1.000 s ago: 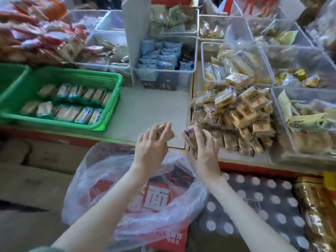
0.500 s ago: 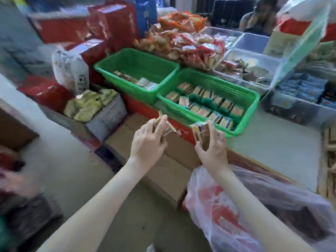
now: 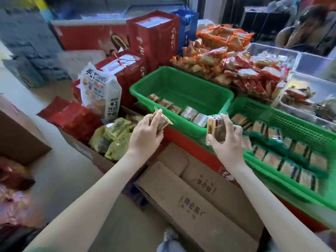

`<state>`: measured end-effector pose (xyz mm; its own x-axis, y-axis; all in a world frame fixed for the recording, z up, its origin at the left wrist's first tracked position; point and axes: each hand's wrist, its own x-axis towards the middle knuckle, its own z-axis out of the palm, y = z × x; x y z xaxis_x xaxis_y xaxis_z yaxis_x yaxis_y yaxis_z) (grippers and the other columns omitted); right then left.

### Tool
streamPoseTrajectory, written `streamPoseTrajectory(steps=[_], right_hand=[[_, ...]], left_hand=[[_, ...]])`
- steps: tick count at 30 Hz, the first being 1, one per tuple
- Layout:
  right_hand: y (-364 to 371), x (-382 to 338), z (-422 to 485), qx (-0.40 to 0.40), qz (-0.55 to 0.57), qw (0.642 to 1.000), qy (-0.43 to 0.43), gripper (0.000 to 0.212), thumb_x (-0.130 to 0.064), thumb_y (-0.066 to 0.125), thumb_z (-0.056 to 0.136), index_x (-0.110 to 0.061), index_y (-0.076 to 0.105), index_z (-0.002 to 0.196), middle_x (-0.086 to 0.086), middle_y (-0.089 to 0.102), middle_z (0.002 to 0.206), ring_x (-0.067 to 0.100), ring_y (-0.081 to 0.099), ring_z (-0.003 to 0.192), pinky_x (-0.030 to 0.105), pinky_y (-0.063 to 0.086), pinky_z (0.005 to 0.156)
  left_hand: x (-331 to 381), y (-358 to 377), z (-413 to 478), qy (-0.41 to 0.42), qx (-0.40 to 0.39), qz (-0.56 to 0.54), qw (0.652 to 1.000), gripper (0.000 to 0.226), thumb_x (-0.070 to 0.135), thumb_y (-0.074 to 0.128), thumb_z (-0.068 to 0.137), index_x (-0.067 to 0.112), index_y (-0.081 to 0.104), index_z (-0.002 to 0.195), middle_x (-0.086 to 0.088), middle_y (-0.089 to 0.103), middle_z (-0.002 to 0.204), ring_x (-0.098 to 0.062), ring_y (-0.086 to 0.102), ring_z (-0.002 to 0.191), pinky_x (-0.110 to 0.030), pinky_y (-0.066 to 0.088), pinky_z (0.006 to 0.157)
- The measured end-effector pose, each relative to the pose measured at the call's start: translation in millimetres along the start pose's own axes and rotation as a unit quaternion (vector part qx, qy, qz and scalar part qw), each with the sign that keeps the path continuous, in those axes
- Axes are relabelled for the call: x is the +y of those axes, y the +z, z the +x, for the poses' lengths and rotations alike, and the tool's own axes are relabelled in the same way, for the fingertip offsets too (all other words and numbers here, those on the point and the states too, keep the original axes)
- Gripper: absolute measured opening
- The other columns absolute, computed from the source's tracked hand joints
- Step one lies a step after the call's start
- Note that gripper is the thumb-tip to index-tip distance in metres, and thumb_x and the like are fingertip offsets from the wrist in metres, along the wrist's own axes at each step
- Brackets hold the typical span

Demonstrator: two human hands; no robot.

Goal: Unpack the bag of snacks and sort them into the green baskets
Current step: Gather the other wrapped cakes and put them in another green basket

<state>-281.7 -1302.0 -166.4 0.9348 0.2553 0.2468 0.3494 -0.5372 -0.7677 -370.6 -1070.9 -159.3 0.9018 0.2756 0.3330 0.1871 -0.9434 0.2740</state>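
Gripping clear-wrapped brown pastry point(image 3: 162, 121) in left hand point(image 3: 145, 136), just outside near rim of green perforated plastic basket point(image 3: 190, 88) — clamping clear-wrapped layered cake point(image 3: 216, 128) in right hand point(image 3: 228, 144), between that rim's corner and second green basket point(image 3: 300, 122); hands apart.

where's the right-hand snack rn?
Head view, right of centre: wrapped snack held in the right hand, before the gap between the left green basket and right green basket.

White bag point(image 3: 101, 90): "手工" at top, again lower down. Cardboard box point(image 3: 192, 202) stamps illegible.
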Motion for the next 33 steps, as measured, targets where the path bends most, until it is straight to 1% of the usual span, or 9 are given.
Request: streamPoseTrajectory(steps=[6, 9, 13, 17, 21, 24, 27, 30, 33], right_hand=[[84, -20, 107, 0.003, 0.020, 0.998, 0.053, 0.067, -0.016, 0.071, 0.084, -0.027, 0.036, 0.140, 0.007, 0.032, 0.115, 0.024, 0.045, 0.101, 0.029, 0.039, 0.086], [112, -16, 160, 0.028, 0.008, 0.997, 0.066, 0.069, -0.015, 0.070, 0.086, -0.028, 0.033, 0.142, 0.005, 0.030, 0.115, 0.025, 0.048, 0.098, 0.032, 0.042, 0.088], [145, 24, 227, 0.040, -0.050, 0.985, 0.159, 0.067, -0.012, 0.066, 0.087, -0.025, 0.030, 0.142, 0.006, 0.027, 0.115, 0.030, 0.043, 0.108, 0.034, 0.037, 0.096], [170, 79, 258, -0.018, -0.159, 0.946, 0.284, 0.069, -0.011, 0.063, 0.087, -0.013, 0.026, 0.145, 0.024, 0.030, 0.129, 0.044, 0.039, 0.117, 0.042, 0.037, 0.101], [172, 97, 262, -0.146, -0.263, 0.869, 0.393, 0.072, -0.021, 0.060, 0.094, -0.009, 0.017, 0.150, 0.026, 0.009, 0.151, 0.044, 0.024, 0.137, 0.045, 0.036, 0.105], [168, 92, 261, -0.179, -0.403, 0.843, 0.309, 0.076, -0.031, 0.058, 0.094, -0.013, 0.013, 0.153, 0.018, 0.007, 0.156, 0.037, 0.013, 0.142, 0.046, 0.030, 0.110], [158, 83, 259, -0.218, -0.499, 0.811, 0.214, 0.070, -0.043, 0.049, 0.097, -0.023, 0.014, 0.153, 0.012, 0.005, 0.160, 0.034, 0.010, 0.145, 0.052, 0.005, 0.116], [139, 70, 251, -0.175, -0.562, 0.783, 0.202, 0.065, -0.040, 0.038, 0.101, -0.024, 0.005, 0.154, 0.009, -0.003, 0.161, 0.032, -0.003, 0.147, 0.056, -0.010, 0.113], [119, 59, 227, -0.100, -0.544, 0.796, 0.248, 0.069, -0.041, 0.038, 0.100, -0.024, -0.003, 0.154, 0.010, -0.008, 0.161, 0.031, -0.009, 0.147, 0.055, -0.012, 0.113]], left_hand=[[-68, 17, 122, -0.005, -0.005, -0.056, 0.998, 0.070, 0.009, 0.076, 0.075, 0.004, 0.048, 0.139, -0.027, 0.059, 0.114, -0.046, 0.061, 0.092, -0.050, 0.055, 0.072], [-75, 31, 184, 0.006, -0.020, -0.101, 0.995, 0.069, 0.014, 0.070, 0.083, 0.010, 0.040, 0.146, -0.022, 0.055, 0.120, -0.042, 0.057, 0.099, -0.051, 0.053, 0.075], [-76, 82, 254, 0.050, -0.060, -0.118, 0.990, 0.069, 0.022, 0.060, 0.092, 0.018, 0.027, 0.152, -0.015, 0.047, 0.131, -0.034, 0.051, 0.109, -0.045, 0.047, 0.082], [-82, 138, 292, 0.098, -0.123, -0.123, 0.980, 0.069, 0.024, 0.058, 0.093, 0.020, 0.023, 0.153, -0.012, 0.045, 0.132, -0.032, 0.049, 0.111, -0.042, 0.046, 0.081], [-84, 170, 309, 0.121, -0.185, -0.102, 0.970, 0.068, 0.027, 0.054, 0.096, 0.022, 0.018, 0.154, -0.011, 0.043, 0.130, -0.028, 0.048, 0.109, -0.037, 0.046, 0.078], [-73, 186, 320, 0.132, -0.216, -0.094, 0.963, 0.066, 0.028, 0.052, 0.097, 0.023, 0.019, 0.153, -0.012, 0.044, 0.127, -0.029, 0.048, 0.108, -0.036, 0.044, 0.075], [-47, 200, 329, 0.140, -0.259, -0.085, 0.952, 0.063, 0.029, 0.050, 0.098, 0.023, 0.020, 0.153, -0.015, 0.044, 0.127, -0.031, 0.050, 0.108, -0.035, 0.041, 0.073], [-15, 213, 329, 0.143, -0.301, -0.094, 0.938, 0.060, 0.027, 0.049, 0.099, 0.020, 0.020, 0.152, -0.021, 0.042, 0.133, -0.035, 0.053, 0.107, -0.035, 0.042, 0.069], [18, 226, 321, 0.126, -0.360, -0.113, 0.918, 0.060, 0.021, 0.050, 0.099, 0.015, 0.020, 0.150, -0.026, 0.035, 0.142, -0.039, 0.053, 0.112, -0.038, 0.046, 0.075]])
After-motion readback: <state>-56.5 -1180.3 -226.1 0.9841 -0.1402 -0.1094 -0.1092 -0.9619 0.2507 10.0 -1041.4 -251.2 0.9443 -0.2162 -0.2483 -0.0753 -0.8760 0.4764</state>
